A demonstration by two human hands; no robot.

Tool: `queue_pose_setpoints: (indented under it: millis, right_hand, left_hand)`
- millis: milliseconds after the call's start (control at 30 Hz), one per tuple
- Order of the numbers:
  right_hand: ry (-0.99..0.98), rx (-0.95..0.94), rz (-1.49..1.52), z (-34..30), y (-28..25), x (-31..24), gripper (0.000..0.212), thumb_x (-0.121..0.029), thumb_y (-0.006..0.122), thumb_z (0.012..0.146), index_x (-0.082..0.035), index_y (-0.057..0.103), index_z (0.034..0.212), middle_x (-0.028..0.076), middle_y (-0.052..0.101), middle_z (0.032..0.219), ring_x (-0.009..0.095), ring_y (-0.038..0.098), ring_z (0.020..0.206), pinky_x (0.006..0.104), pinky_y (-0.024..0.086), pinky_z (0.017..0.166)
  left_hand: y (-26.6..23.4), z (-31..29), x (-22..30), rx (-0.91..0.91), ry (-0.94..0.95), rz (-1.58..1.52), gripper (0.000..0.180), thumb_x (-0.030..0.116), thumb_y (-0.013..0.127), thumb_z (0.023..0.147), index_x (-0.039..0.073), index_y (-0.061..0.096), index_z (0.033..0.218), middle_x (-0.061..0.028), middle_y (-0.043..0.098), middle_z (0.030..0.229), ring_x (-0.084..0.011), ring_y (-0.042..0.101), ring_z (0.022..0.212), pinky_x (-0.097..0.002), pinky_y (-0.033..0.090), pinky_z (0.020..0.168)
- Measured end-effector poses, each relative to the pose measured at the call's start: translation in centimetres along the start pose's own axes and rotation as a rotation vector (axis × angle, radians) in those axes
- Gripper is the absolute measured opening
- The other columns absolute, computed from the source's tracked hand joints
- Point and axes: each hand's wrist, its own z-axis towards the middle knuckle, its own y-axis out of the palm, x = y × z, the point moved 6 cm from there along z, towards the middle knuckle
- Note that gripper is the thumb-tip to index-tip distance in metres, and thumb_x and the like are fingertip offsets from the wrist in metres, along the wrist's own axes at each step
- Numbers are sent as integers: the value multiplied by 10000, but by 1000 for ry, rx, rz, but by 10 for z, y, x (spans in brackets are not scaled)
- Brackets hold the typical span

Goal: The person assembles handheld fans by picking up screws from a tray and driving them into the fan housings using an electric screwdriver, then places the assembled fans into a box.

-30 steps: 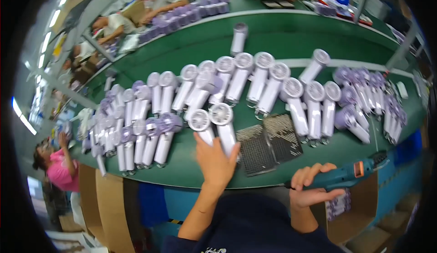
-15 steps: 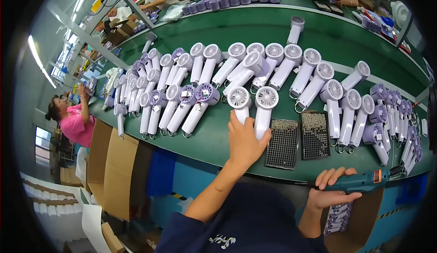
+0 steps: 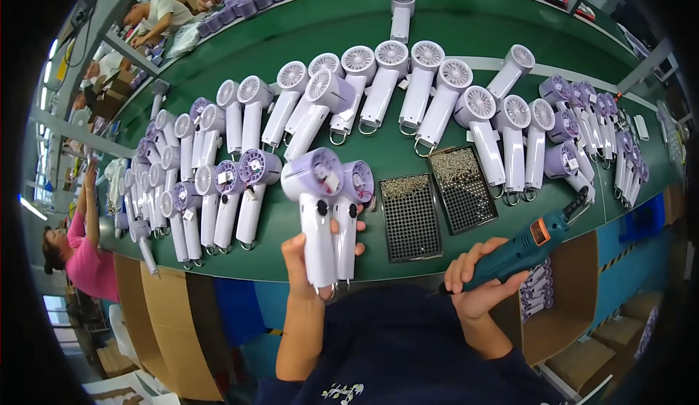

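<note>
Two white-and-lilac handheld fans stand side by side in my left hand [image 3: 297, 263], raised at the bench's near edge. The nearer handheld fan [image 3: 317, 237] partly covers the other fan [image 3: 345, 241]; both show open purple backs without grilles and a black button on the handle. My fingers wrap round the handles from behind. In my right hand [image 3: 480, 281] lies a teal electric screwdriver [image 3: 510, 253], its cord end up to the right and its tip down to the left. Right of the fans rest two black screw trays, one [image 3: 410, 223] beside the other [image 3: 464, 186], with small screws in them.
Rows of handheld fans [image 3: 393, 77] cover the green bench [image 3: 291, 30], to the left, behind and right. Cardboard boxes stand below, one at left [image 3: 171, 332] and one holding fans at right [image 3: 568, 317]. A person in pink [image 3: 91, 259] works at far left; others sit across the bench.
My left hand has lifted the two fans off the bench toward me and turned them so their open backs show. The screwdriver has shifted left and tilted more steeply. The view has turned right.
</note>
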Motion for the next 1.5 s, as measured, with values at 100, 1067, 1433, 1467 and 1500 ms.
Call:
queue_pose_setpoints:
  millis: [100, 1067, 1433, 1467, 1500]
  right_hand:
    - [23, -15, -7, 1, 8, 6, 808, -838, 305, 804, -81, 414, 1064, 44, 453, 631, 129, 440, 415, 262, 397, 376]
    - [430, -102, -750, -24, 80, 87, 360, -58, 717, 836, -18, 515, 1130, 60, 649, 935, 90, 603, 712, 236, 502, 630]
    - [346, -137, -876, -11, 80, 80, 456, -209, 751, 814, 17, 512, 1131, 145, 670, 994, 223, 671, 874, 335, 519, 764]
    - [289, -122, -868, -10, 81, 80, 448, -203, 745, 816, 16, 508, 1128, 144, 672, 983, 228, 674, 855, 339, 521, 756]
    - [232, -108, -860, -9, 82, 78, 439, -197, 739, 818, 15, 505, 1124, 143, 674, 972, 234, 677, 837, 343, 522, 748]
  left_hand:
    - [0, -3, -11, -121, -76, -390, 535, 493, 509, 822, 8, 615, 1022, -342, 354, 1411, -428, 467, 1234, -484, 497, 874]
    - [-29, -11, -14, -105, -164, -234, 504, 446, 432, 838, 11, 501, 1082, -347, 517, 1225, -437, 591, 1047, -483, 506, 863]
    - [-25, -10, -4, -8, -205, -116, 421, 412, 421, 869, 30, 527, 1010, -306, 580, 1098, -325, 649, 852, -373, 555, 679]
    - [-19, -9, -2, -32, -206, -84, 421, 399, 428, 876, 25, 532, 1039, -263, 606, 1057, -315, 657, 858, -363, 561, 660]
    - [-22, -9, -2, -31, -205, -85, 421, 399, 428, 876, 25, 532, 1039, -263, 606, 1057, -315, 657, 858, -363, 561, 660]
